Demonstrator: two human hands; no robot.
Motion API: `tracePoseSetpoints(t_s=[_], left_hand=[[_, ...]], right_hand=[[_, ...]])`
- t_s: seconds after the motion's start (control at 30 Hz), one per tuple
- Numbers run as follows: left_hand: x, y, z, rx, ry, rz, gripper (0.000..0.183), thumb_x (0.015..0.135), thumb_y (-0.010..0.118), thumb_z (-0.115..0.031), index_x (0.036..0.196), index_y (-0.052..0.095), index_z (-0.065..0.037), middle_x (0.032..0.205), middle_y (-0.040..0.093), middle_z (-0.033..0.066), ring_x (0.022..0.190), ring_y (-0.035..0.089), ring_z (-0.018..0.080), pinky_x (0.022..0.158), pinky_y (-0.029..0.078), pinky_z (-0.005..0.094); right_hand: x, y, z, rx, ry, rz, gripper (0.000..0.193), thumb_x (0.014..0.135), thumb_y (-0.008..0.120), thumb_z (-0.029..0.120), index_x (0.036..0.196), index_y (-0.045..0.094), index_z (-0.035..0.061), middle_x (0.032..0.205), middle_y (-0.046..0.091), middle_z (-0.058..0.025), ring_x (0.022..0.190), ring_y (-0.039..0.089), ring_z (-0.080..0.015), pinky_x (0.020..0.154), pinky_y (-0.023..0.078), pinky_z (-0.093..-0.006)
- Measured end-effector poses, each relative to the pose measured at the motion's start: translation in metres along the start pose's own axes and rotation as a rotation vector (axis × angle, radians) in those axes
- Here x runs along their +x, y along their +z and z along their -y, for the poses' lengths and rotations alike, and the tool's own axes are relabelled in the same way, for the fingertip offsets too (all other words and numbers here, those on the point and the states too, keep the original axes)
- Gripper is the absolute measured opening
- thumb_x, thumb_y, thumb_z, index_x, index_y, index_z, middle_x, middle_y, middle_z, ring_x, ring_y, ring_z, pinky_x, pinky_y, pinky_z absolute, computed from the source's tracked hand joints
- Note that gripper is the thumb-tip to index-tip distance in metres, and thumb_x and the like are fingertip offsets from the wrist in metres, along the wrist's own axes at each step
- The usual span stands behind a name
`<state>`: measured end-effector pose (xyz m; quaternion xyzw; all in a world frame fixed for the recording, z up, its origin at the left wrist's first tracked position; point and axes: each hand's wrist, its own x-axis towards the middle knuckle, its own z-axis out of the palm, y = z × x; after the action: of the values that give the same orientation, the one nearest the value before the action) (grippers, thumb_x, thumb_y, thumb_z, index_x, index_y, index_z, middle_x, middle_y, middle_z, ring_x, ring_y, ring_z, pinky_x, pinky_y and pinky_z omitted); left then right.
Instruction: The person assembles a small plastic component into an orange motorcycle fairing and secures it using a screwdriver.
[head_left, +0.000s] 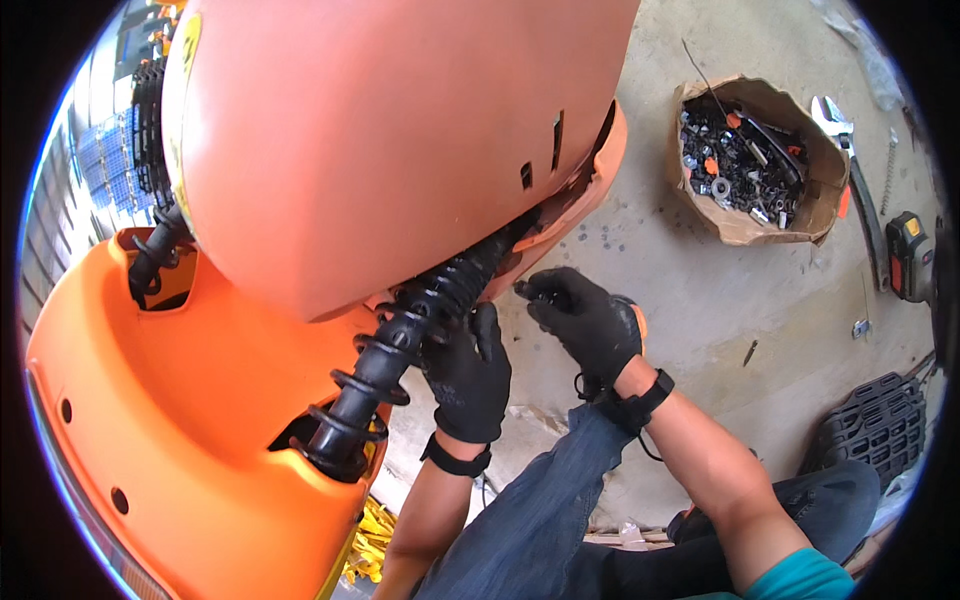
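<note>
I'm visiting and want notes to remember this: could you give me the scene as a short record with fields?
Left hand: black-gloved, beside the black cylindrical shock absorber with coil spring; contact unclear
Right hand: black-gloved, fingers curled; any held item unclear
Panels: pinkish-orange rounded panel at top, glossy orange plastic panel lower left
Grey floor: ragged brown cardboard box of mixed small hardware; silver-headed, dark-handled wrench beside it

The pale grey-beige, concrete-like floor (700,310) extends across the right side of the view. Its matte surface carries scattered dark spots (605,235) and faint yellowish staining. At far left, bright, whitish light falls beside a blue, grid-patterned panel (105,155) and dark parallel lines.
</note>
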<state>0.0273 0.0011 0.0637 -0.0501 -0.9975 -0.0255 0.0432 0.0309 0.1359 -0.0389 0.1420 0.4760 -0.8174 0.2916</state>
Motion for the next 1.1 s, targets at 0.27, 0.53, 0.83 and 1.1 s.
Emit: tracePoseSetpoints(t_s=[0.27, 0.53, 0.83, 1.1], left_hand=[[-0.009, -0.007, 0.004, -0.082, -0.104, 0.124, 0.039, 0.096, 0.065, -0.008, 0.132, 0.058, 0.004, 0.094, 0.066, 0.0161, 0.081, 0.064, 0.0263, 0.074, 0.051, 0.0368], [-0.009, -0.013, 0.005, -0.012, -0.007, 0.111, 0.033, 0.094, 0.065, -0.003, 0.125, 0.059, 0.005, 0.091, 0.065, 0.0144, 0.081, 0.062, 0.0250, 0.076, 0.050, 0.0367], [-0.002, -0.028, -0.003, -0.005, -0.039, 0.169, 0.036, 0.095, 0.064, -0.002, 0.130, 0.060, 0.005, 0.100, 0.067, 0.0177, 0.086, 0.065, 0.0264, 0.078, 0.052, 0.0364], [0.000, -0.030, -0.002, 0.033, -0.013, 0.167, 0.035, 0.096, 0.064, -0.003, 0.130, 0.060, 0.004, 0.102, 0.067, 0.0180, 0.089, 0.065, 0.0271, 0.080, 0.052, 0.0364]], right_hand=[[-0.002, 0.003, 0.007, -0.128, -0.136, -0.107, 0.027, 0.091, 0.071, 0.009, 0.117, 0.065, 0.0031, 0.099, 0.073, -0.0040, 0.077, 0.063, -0.0098, 0.072, 0.052, -0.0258], [0.003, 0.002, -0.001, -0.148, -0.265, -0.114, 0.026, 0.091, 0.071, 0.005, 0.116, 0.066, 0.0016, 0.106, 0.067, -0.0065, 0.077, 0.065, -0.0131, 0.071, 0.053, -0.0271], [0.010, -0.001, -0.009, -0.151, -0.270, -0.060, 0.022, 0.090, 0.067, 0.005, 0.112, 0.067, 0.0026, 0.102, 0.064, -0.0086, 0.083, 0.065, -0.0157, 0.068, 0.051, -0.0284], [0.011, 0.005, -0.010, -0.164, -0.308, -0.071, 0.023, 0.089, 0.069, 0.006, 0.113, 0.067, 0.0045, 0.100, 0.064, -0.0075, 0.082, 0.063, -0.0157, 0.068, 0.051, -0.0289]])
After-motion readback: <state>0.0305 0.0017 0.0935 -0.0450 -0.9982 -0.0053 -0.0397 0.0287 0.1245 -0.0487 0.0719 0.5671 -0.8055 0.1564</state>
